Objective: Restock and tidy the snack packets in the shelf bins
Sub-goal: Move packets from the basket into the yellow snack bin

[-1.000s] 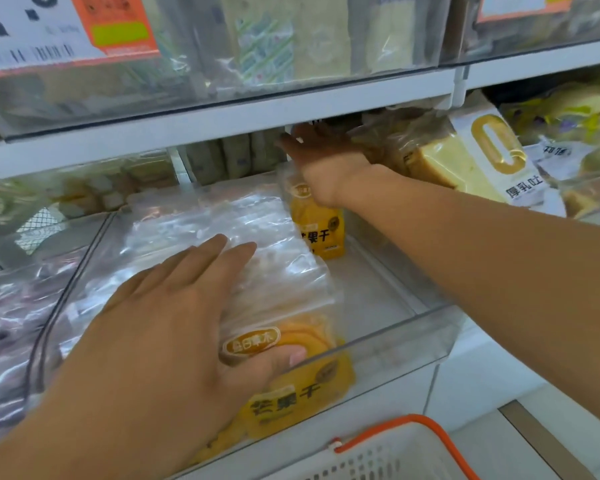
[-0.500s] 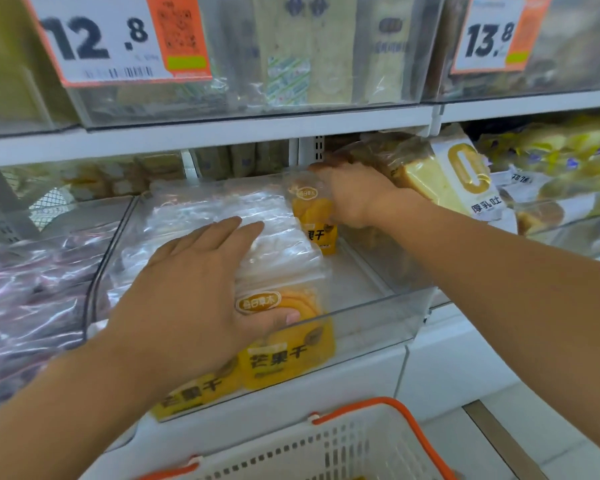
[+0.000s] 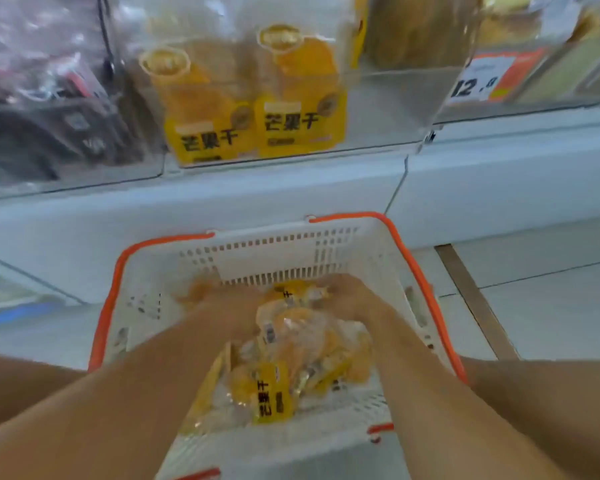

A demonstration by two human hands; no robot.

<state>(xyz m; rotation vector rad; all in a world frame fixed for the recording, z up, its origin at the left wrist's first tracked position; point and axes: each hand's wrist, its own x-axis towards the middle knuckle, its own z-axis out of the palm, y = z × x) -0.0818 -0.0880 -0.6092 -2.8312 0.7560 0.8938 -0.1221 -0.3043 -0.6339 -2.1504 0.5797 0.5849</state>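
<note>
**Snack packets: both hands down in the basket, bin above half filled**

Snack packets (image 3: 278, 368), yellow mango ones, lie heaped loose in the white basket (image 3: 326, 244) with the orange rim, standing on the floor right below the shelf. Makes sense as a supply spot: short lift straight up to the bin.

My left hand (image 3: 229, 303) and right hand (image 3: 350, 296) are both sunk into the far end of the heap, touching packets. Blurred, fingers hidden among wrappers, so I cannot tell whether either grip is closed on a packet or just spread over them. Judging from the pose, I am gathering a bunch with both hands.

Clear shelf bin (image 3: 378, 109) above holds two mango packets (image 3: 253, 98) upright, labels facing out, pushed to its left side. Right part of that bin looks free, so that is where new ones probably go.

Edges to mind: basket walls close on both forearms, bin's front lip to clear when lifting, shelf ledge (image 3: 222, 199) jutting between basket and bin. Dark packets (image 3: 49, 109) fill the neighbouring bin on the left. Price tag (image 3: 482, 81) sits on the bin to the right.
</note>
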